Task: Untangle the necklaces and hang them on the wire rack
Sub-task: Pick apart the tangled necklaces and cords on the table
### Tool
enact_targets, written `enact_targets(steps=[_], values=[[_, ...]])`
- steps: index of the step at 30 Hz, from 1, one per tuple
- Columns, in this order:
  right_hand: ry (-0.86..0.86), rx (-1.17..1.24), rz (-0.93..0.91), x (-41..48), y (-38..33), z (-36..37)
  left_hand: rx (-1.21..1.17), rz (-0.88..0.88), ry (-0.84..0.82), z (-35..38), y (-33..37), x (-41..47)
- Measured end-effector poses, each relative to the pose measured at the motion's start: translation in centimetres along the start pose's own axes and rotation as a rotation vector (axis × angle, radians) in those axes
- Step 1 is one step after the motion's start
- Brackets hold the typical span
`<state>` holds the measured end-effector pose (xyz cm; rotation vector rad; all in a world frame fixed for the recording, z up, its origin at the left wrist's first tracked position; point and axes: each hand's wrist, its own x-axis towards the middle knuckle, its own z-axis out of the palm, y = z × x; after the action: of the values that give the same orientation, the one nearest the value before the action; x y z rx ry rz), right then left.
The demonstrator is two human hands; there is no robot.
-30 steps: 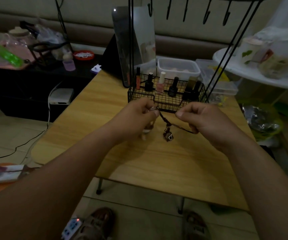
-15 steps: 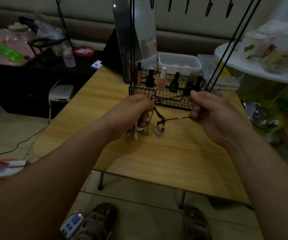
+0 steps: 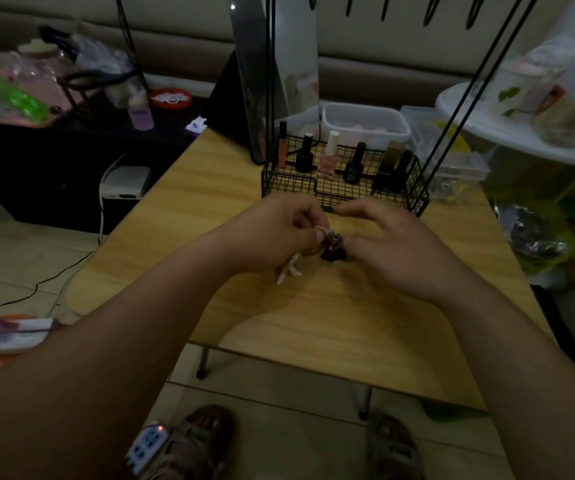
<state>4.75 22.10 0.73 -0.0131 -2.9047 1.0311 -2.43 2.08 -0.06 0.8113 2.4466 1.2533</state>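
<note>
Above the middle of the wooden table (image 3: pixel 331 327), my left hand (image 3: pixel 279 233) pinches a thin silver chain of the tangled necklaces (image 3: pixel 332 245), a dark clump of cord and beads. Pale pointed pendants (image 3: pixel 289 270) hang below that hand. My right hand (image 3: pixel 393 247) is beside the clump, its thumb touching the tangle and its fingers reaching forward. The black wire rack (image 3: pixel 344 181) stands just behind both hands, its uprights rising to hooks (image 3: pixel 428 12) at the top edge of the view.
Several nail polish bottles (image 3: pixel 329 155) stand in the rack's basket. A mirror (image 3: pixel 261 71) and clear plastic boxes (image 3: pixel 365 124) sit behind it. A white round table (image 3: pixel 486 133) with cups is at the right. My sandalled feet and a power strip (image 3: pixel 147 448) are on the floor.
My hands have come together: the right hand let the stretched cord slacken and moved left to the clump. The necklace bunch now sits between both thumbs.
</note>
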Motion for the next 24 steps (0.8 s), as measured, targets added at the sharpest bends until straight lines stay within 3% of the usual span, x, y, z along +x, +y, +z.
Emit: enact_targets(steps=[2,7,15,20,24], values=[[-0.104,0.146,-0.014,0.0,-0.6,0.9,-0.030,0.017,0.028,0.0,0.2,0.1],[-0.004,0.277,0.067,0.3,-0.2,0.8,-0.022,0.031,0.097,-0.4,0.0,0.1],[0.038,0.822,0.278,0.6,-0.2,0.0,0.023,-0.004,0.063,-1.2,-0.1,-0.5],[-0.013,0.832,0.271,0.3,-0.4,-0.3,0.031,-0.025,0.007,-1.8,-0.1,-0.8],[0.020,0.677,0.236,0.1,-0.1,-0.6,0.032,-0.033,0.032,-2.5,-0.3,-1.1]])
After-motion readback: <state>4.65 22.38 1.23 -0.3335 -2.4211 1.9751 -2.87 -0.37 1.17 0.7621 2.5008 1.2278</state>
